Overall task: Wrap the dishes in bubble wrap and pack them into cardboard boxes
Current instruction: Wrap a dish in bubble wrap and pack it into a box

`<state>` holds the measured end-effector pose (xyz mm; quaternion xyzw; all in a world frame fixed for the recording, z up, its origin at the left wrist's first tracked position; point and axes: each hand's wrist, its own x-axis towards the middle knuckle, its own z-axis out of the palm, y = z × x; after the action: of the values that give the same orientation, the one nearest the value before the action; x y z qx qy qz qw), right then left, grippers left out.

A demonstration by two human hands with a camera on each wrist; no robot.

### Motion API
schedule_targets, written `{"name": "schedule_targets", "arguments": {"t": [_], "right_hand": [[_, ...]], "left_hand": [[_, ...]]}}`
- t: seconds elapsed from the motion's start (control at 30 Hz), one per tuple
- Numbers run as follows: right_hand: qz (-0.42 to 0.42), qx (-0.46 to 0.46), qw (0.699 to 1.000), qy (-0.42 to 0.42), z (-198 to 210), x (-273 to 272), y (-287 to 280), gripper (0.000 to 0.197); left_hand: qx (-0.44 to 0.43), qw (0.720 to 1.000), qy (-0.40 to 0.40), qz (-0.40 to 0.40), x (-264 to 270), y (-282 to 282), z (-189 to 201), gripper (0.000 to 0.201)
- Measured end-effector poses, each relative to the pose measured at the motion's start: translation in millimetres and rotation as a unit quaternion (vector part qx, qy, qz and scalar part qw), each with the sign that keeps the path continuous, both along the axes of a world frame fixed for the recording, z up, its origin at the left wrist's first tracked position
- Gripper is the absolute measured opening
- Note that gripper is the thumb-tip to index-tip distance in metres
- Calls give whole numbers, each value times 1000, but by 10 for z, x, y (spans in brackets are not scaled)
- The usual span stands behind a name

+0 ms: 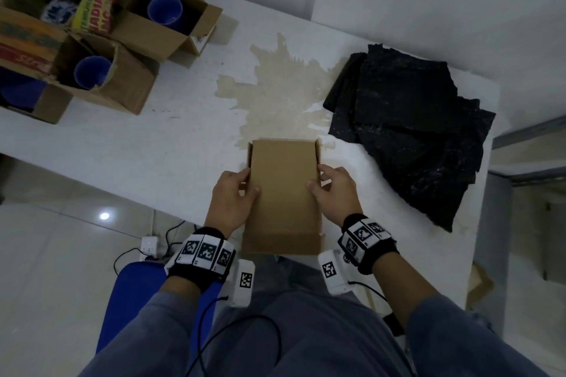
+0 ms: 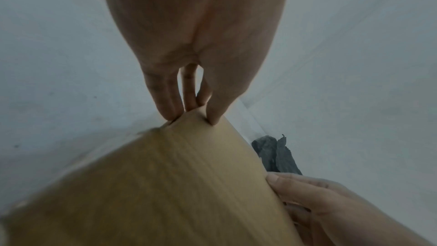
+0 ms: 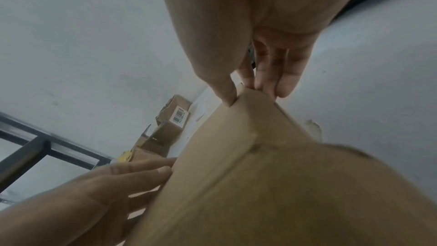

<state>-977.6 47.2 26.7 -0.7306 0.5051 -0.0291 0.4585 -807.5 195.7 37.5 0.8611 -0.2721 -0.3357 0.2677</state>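
A plain brown cardboard box lies at the near edge of the white table, its near end past the edge. My left hand pinches its left edge, thumb on top. My right hand pinches its right edge the same way. The left wrist view shows my left hand gripping the box edge; the right wrist view shows my right hand on the box corner. A heap of black bubble wrap sheets lies at the right. Blue cups sit in open boxes at the far left.
Several open cardboard boxes crowd the table's far left corner, with a yellow printed pack among them. A tan stain marks the table's middle. A blue chair and a power strip lie below left.
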Motion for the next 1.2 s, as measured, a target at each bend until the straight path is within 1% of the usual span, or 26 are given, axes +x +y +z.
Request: {"name": "schedule_targets", "arguments": {"t": [0.13,0.23,0.43,0.53,0.73,0.9,1.0,1.07,1.2], "right_hand": [[-14,-11,999,-28,-14,-3,35,38],[-11,-24,999,-30,-40,9,61,35],[-17,-57,998,4,-101,9,114,42],[-7,-62,998,14,-103,-57,181,45],[27,-41,997,62,-75,-228,384,57],[77,-6,994,78,-10,-297,424,76],[105,4,992,75,-42,-320,396,82],[108,4,992,69,-66,-344,395,81],[87,-9,995,48,-105,-402,438,71]], "left_hand": [[-16,1000,21,14,-31,7,0,50],[-17,999,30,23,-37,-15,-17,51],[-20,1000,-2,19,-79,39,-47,52],[-23,999,4,32,-114,137,-51,48],[-2,999,23,42,-207,313,-61,48],[8,995,90,44,-229,446,-52,53],[2,993,104,49,-209,494,-67,52],[-4,994,95,52,-214,503,-93,51],[-19,994,76,76,-293,543,-146,47]]}}
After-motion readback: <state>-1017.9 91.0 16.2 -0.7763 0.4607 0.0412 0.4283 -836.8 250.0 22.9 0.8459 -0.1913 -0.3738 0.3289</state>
